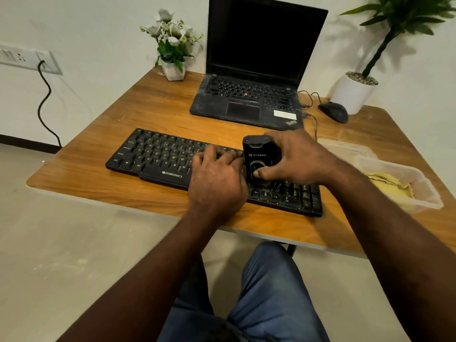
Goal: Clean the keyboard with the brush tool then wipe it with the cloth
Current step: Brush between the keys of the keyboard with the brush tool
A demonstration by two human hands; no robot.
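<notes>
Keyboard (158, 156), near front edge of table (98, 183): left hand (217, 178) rests loose on keys; right hand (298, 156) grips brush (256, 154). Laptop (246, 102) close behind; tub (419, 178) (cloth (387, 186) inside) just right.

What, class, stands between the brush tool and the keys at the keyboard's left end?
The left hand rests midway along the keyboard, right beside the brush tool that the right hand grips. It would likely block a leftward sweep until it moves.
</notes>
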